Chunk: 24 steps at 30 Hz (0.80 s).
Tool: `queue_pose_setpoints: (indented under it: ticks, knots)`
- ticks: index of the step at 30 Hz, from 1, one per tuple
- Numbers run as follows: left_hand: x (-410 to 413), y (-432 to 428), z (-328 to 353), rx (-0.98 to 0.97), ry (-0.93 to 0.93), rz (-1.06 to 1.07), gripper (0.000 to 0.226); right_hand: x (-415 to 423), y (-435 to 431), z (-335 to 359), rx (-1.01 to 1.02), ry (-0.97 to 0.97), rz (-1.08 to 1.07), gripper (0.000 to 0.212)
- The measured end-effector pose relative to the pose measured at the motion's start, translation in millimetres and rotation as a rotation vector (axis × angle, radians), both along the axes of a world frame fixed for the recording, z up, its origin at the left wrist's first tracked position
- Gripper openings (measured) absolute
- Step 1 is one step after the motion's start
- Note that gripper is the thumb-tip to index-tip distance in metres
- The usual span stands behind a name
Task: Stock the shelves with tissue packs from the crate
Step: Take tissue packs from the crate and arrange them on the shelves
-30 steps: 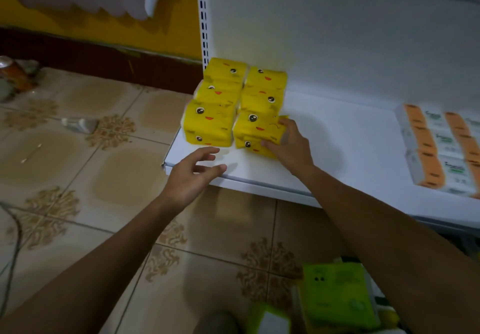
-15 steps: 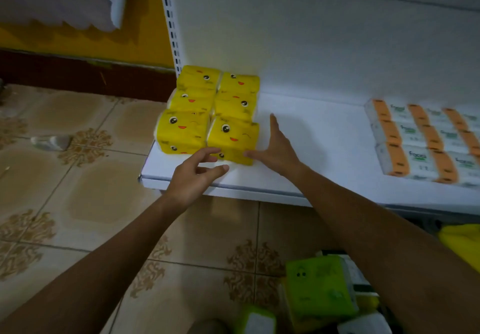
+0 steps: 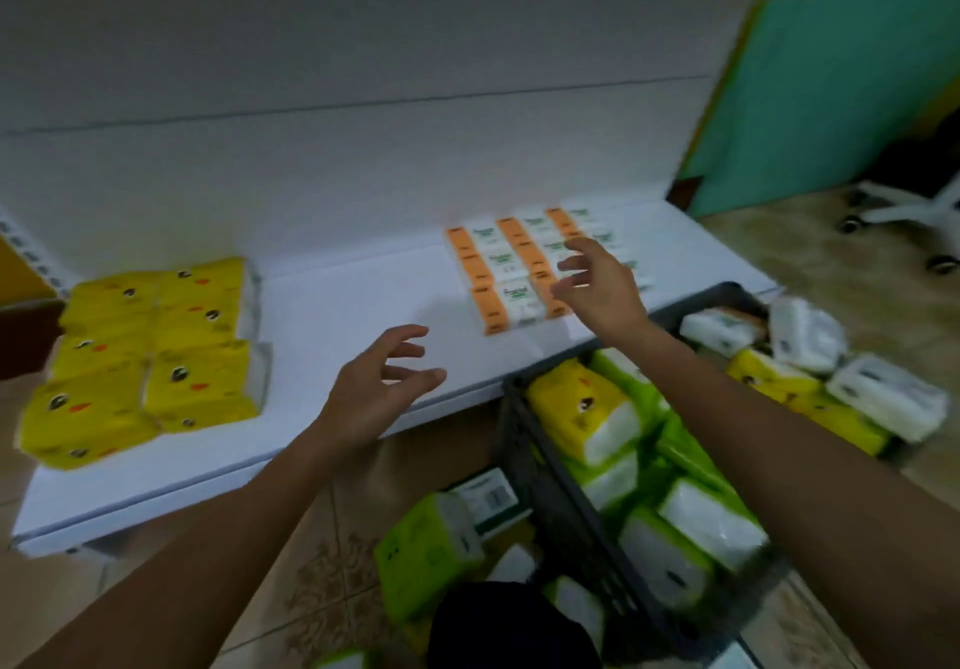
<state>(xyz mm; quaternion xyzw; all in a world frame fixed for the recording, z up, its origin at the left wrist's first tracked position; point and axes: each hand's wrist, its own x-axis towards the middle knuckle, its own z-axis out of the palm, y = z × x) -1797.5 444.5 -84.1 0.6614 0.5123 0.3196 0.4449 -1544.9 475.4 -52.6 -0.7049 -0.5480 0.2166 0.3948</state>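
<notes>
1. Since the tissue packs are soft paper in thin shiny wrap, they will likely feel light and squashy, and a bit slippery.
2. It seems best to take a pack by its two long sides with fingers wide. A hard squeeze could dent it.
3. The dark plastic crate (image 3: 571,523) sits on the floor right in front of the flat white shelf (image 3: 353,315), near the shelf's right end. It is full of blocky yellow packs with white ends (image 3: 582,408) and lime green packs (image 3: 691,528).
4. A loose green pack (image 3: 426,554) lies on the floor below the shelf's front edge. Puffy white packs (image 3: 805,335) lie just past the shelf's right end.
5. On the shelf's left end, yellow packs with little cartoon faces (image 3: 150,356) sit in neat rows, touching. Toward the shelf's right end, orange-and-white packs (image 3: 506,273) make a flat block.
6. The left hand (image 3: 379,382) hangs over the shelf's bare middle, by the front edge. Its fingers are spread and loosely bent, and it holds nothing.
7. The right hand (image 3: 597,283) is over the orange-and-white packs, empty too, with its fingers apart. I cannot tell if it touches them.
</notes>
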Motion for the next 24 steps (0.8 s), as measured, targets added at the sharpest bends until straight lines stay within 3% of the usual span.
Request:
queue_pose_setpoints:
  ticks: [6,9,18,24]
  knots:
    - [81,-17,-1,-0.052,-0.028,-0.176,0.041,74,-58,-17,-0.318,-0.169,-0.055,0.017]
    - [108,-31,-16,-0.100,-0.042,-0.235,0.040,69,-83,-54,-0.390,-0.210,-0.020,0.024]
    - [132,-45,-57,-0.143,0.042,-0.278,0.052,49,-100,-92,-0.114,-0.342,-0.040,0.024]
    - [131,-43,-65,-0.103,0.070,-0.248,0.052,54,-87,-87,-0.480,-0.161,-0.138,0.052]
